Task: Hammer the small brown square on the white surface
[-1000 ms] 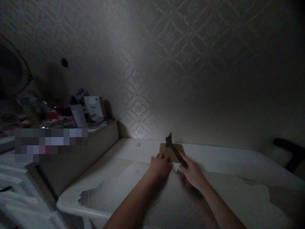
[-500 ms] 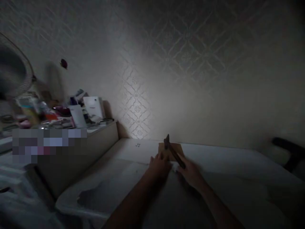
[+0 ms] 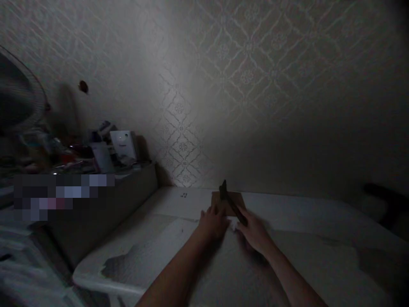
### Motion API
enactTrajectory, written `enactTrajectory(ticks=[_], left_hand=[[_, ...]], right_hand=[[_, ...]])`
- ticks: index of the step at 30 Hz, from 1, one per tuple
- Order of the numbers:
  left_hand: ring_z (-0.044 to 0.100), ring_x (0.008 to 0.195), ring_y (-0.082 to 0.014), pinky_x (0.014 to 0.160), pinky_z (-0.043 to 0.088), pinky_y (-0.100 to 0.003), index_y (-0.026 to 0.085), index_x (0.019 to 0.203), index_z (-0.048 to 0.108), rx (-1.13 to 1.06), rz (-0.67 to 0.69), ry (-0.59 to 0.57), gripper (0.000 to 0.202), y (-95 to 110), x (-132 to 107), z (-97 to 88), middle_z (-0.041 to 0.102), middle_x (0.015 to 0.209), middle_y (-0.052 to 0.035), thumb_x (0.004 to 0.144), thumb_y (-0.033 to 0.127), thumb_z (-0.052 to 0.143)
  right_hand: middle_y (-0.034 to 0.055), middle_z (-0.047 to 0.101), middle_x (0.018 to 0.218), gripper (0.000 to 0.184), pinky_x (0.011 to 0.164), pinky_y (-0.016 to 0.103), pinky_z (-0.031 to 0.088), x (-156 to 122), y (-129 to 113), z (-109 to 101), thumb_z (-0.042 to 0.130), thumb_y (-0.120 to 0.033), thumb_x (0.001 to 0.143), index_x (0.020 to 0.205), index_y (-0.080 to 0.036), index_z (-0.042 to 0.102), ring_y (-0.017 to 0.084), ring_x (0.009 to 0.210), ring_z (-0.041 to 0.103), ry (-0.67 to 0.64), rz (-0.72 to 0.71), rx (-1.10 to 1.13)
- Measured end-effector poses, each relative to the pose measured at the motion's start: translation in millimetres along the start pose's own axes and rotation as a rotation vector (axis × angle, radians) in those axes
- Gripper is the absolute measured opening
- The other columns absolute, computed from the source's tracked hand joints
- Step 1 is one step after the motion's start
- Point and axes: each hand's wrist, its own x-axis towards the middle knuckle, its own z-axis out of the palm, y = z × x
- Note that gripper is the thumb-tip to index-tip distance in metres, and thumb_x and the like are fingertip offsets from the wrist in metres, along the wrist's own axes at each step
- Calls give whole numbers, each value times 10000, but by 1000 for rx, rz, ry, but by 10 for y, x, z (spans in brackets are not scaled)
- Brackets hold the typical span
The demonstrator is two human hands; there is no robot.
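Brown board (image 3: 237, 199), dark hammer (image 3: 233, 205), white tabletop (image 3: 294, 213).
Wall (image 3: 182, 128): grey, flowered diamond lattice (clearest where lit). Box (image 3: 123, 145): white.

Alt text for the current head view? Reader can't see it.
The right hand grips a hammer over a brown board; the left hand is at the board's near-left edge. The board, with small dark items to its left, lies on a white table by a patterned wall in dim light.
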Motion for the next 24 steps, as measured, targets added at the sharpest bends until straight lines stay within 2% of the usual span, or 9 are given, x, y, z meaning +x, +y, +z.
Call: enactTrajectory(ticks=[4,8,13,17,19,24], left_hand=[[387,1318,-363,1010,344,-589,210,1459,305,5,-6,7,601,5,-8,-2,308,1512,-187,935,503,306],[362,1337,-356,1025,328,-585,226,1465,291,14,-18,-10,597,10,-11,-11,294,1521,-176,939,509,296],[373,1328,-349,1021,337,-573,240,1456,309,18,-18,-16,588,2,6,5,350,1487,-173,936,514,303],[360,1339,-345,1016,346,-566,230,1459,299,10,-29,-11,595,16,-3,-8,321,1504,-178,935,512,300],[361,1338,-350,1021,338,-568,227,1457,303,7,-29,-10,599,26,-14,-22,312,1510,-180,932,515,308],[354,1342,-344,1033,321,-572,239,1458,301,2,-24,-9,587,28,-16,-22,320,1509,-162,934,505,305]], right_hand=[[68,741,1049,649,903,326,489,-1,-7,-4,500,-77,749,1384,-211,497,228,1014,672,4,15,-14],[68,740,1048,660,874,319,500,-2,-12,-6,487,-81,750,1398,-206,480,229,972,685,-5,26,-22],[65,732,1076,648,879,305,496,4,-21,1,478,-94,769,1407,-207,466,215,964,687,-2,44,-24],[91,704,1151,634,884,304,492,12,-43,0,466,-84,774,1401,-178,473,221,1028,665,-34,31,-4],[105,712,1126,641,870,316,499,10,-56,-6,459,-83,778,1414,-158,453,228,1001,674,-44,36,-1],[64,729,1094,654,844,314,512,-1,-60,-15,479,-71,760,1395,-225,483,220,964,686,-32,25,5]])
